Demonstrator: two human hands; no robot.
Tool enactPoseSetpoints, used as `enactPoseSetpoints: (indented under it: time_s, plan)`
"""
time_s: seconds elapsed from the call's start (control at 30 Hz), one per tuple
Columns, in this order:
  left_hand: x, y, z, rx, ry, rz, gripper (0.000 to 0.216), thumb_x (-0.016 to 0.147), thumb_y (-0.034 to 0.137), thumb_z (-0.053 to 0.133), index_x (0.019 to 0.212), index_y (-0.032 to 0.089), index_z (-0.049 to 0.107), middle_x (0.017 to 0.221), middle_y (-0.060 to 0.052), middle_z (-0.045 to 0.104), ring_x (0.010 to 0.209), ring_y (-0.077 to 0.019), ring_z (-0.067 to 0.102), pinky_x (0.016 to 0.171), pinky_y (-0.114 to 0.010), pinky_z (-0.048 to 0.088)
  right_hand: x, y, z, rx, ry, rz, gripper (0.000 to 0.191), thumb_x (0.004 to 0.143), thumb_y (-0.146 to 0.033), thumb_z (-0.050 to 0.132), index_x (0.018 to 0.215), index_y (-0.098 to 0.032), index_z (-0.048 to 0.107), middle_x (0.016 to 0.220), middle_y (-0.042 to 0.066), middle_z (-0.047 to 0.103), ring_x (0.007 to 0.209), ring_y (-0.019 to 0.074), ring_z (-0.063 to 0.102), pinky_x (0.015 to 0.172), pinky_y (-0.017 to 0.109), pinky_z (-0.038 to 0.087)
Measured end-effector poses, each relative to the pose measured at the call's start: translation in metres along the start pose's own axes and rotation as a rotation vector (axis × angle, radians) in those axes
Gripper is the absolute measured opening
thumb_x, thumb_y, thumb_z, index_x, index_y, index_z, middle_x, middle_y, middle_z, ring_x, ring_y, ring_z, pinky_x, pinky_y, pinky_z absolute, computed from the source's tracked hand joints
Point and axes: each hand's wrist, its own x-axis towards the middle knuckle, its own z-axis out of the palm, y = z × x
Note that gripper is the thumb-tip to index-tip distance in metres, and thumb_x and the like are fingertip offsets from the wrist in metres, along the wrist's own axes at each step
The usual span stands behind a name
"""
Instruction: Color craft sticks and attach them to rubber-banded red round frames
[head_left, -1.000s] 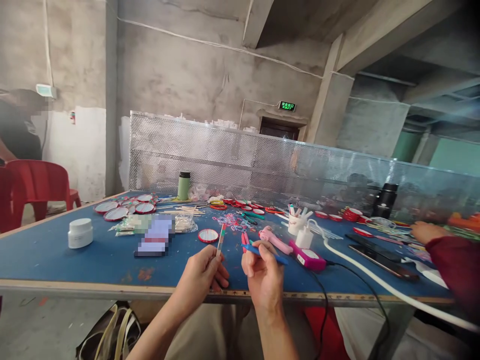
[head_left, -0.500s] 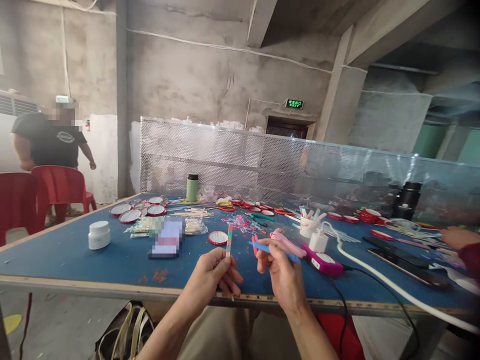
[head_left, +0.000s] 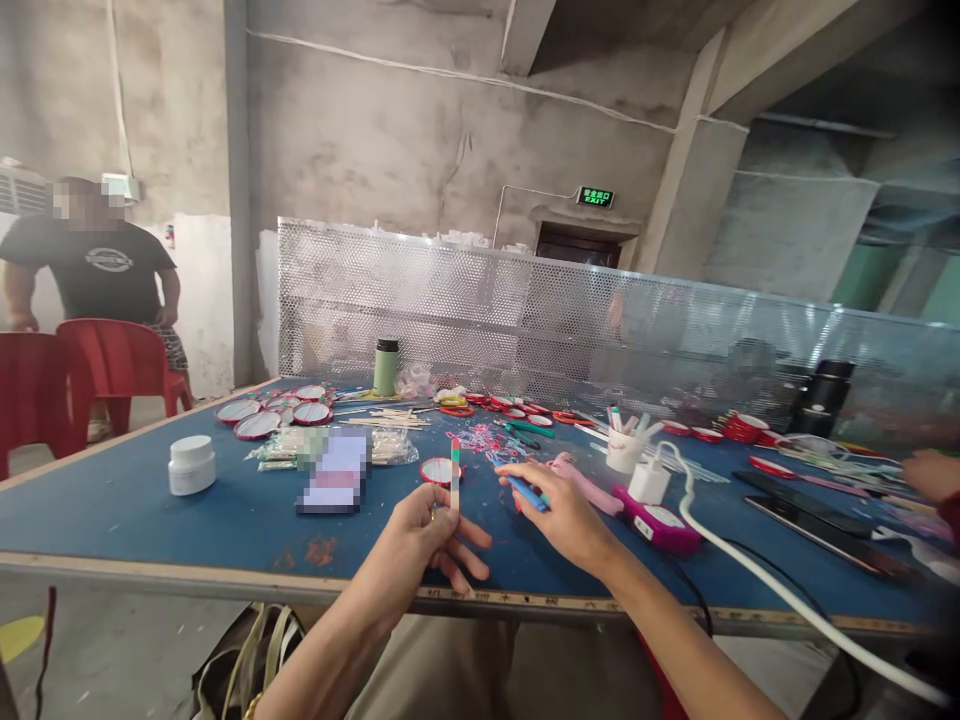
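My left hand (head_left: 424,540) pinches a flat stick (head_left: 454,476) painted in red, green and white bands, holding it upright over the near edge of the blue table (head_left: 150,520). My right hand (head_left: 566,515) reaches forward over the table with a blue pen (head_left: 527,493) gripped in its fingers. Just beyond the stick lies a small round red-rimmed mirror (head_left: 436,470). A pink tool (head_left: 581,482) lies right of my right hand.
A white jar (head_left: 191,465), red-rimmed round pieces (head_left: 259,420), wooden sticks (head_left: 382,420), a green bottle (head_left: 385,367) and a cup of markers (head_left: 622,450) stand on the table. A white hose (head_left: 757,570) and phones (head_left: 817,525) lie right. A person (head_left: 94,270) stands by red chairs (head_left: 67,385). Another person's hand (head_left: 930,475) is at the far right.
My right hand has moved forward and down over the table with the blue pen. The left hand keeps the stick upright, fingers spread more. The standing person has come into view.
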Motion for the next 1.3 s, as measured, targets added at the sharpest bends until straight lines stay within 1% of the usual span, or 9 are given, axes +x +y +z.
enactPoseSetpoints:
  time_s: [0.2,0.33,0.47,0.6,0.67,0.77,0.9,1.2,1.3]
  plan:
    - [0.001,0.008,-0.003,-0.065,0.013,-0.079,0.036,0.082,0.045,0.071,0.087,0.017,0.048,0.087,-0.014,0.076,0.058,-0.0185,0.071,0.044,-0.024,0.052,0.021,0.008,0.014,-0.4,-0.256,-0.056,0.048,0.085,0.005,0.045,0.116,-0.023,0.07,0.106,0.004,0.076,0.097,0.0214,0.064,0.084,0.033,0.047]
    - [-0.003,0.017,-0.017,0.028,0.085,-0.093,0.035,0.078,0.043,0.076,0.083,0.016,0.055,0.093,-0.012,0.075,0.066,-0.0175,0.07,0.05,-0.024,0.053,0.023,0.007,0.019,-0.598,-0.352,-0.06,0.037,0.087,0.004,0.046,0.102,-0.019,0.072,0.088,0.006,0.073,0.089,0.0241,0.059,0.077,0.034,0.038]
    - [-0.005,0.024,-0.032,0.181,0.2,-0.044,0.031,0.076,0.039,0.079,0.079,0.013,0.063,0.066,0.001,0.063,0.052,-0.0068,0.054,0.047,-0.016,0.042,0.022,0.014,0.024,-0.639,-0.381,-0.042,0.031,0.089,0.002,0.047,0.094,-0.017,0.071,0.086,0.009,0.069,0.088,0.0254,0.056,0.076,0.036,0.035]
    - [0.0,0.023,-0.034,0.196,0.166,-0.118,0.032,0.079,0.043,0.075,0.078,0.014,0.061,0.052,0.004,0.055,0.039,-0.0047,0.042,0.04,-0.016,0.031,0.026,0.013,0.019,-0.649,-0.4,-0.026,0.031,0.09,0.002,0.046,0.095,-0.017,0.07,0.092,0.01,0.07,0.091,0.026,0.057,0.078,0.037,0.036]
    - [0.005,0.023,-0.032,0.2,0.137,-0.161,0.033,0.08,0.044,0.073,0.076,0.015,0.059,0.052,0.003,0.057,0.04,-0.0062,0.044,0.04,-0.017,0.034,0.03,0.004,0.014,-0.581,-0.341,-0.016,0.03,0.091,0.001,0.047,0.097,-0.017,0.07,0.096,0.01,0.072,0.094,0.0261,0.06,0.081,0.037,0.039]
    - [0.013,0.027,-0.028,0.223,0.098,-0.22,0.033,0.077,0.043,0.074,0.076,0.014,0.058,0.057,0.0,0.061,0.042,-0.0082,0.05,0.039,-0.019,0.04,0.031,-0.017,0.009,-0.237,-0.146,0.048,0.023,0.097,-0.01,0.05,0.098,-0.019,0.071,0.093,0.005,0.075,0.089,0.0207,0.065,0.085,0.033,0.044]
    - [0.023,0.033,-0.026,0.232,0.071,-0.288,0.035,0.073,0.043,0.076,0.077,0.014,0.057,0.074,-0.004,0.067,0.052,-0.0128,0.063,0.039,-0.02,0.046,0.027,-0.041,0.011,0.094,-0.114,0.137,0.022,0.097,-0.019,0.051,0.089,-0.02,0.072,0.079,0.001,0.073,0.069,0.0146,0.065,0.072,0.026,0.048]
    - [0.044,0.022,-0.018,0.19,-0.028,-0.409,0.026,0.081,0.038,0.067,0.08,0.015,0.056,0.068,-0.001,0.065,0.044,-0.0102,0.061,0.033,-0.016,0.042,0.022,-0.028,0.023,0.46,-0.368,0.607,0.038,0.096,-0.047,0.049,0.077,-0.017,0.065,0.064,-0.001,0.061,0.045,0.0091,0.049,0.042,0.021,0.036]
    - [0.049,0.02,-0.013,0.199,-0.011,-0.432,0.024,0.084,0.038,0.063,0.078,0.016,0.054,0.062,0.002,0.061,0.038,-0.0082,0.056,0.03,-0.014,0.037,0.021,-0.026,0.025,0.514,-0.47,0.662,0.04,0.097,-0.048,0.046,0.078,-0.018,0.064,0.061,-0.002,0.059,0.042,0.0087,0.046,0.04,0.02,0.034]
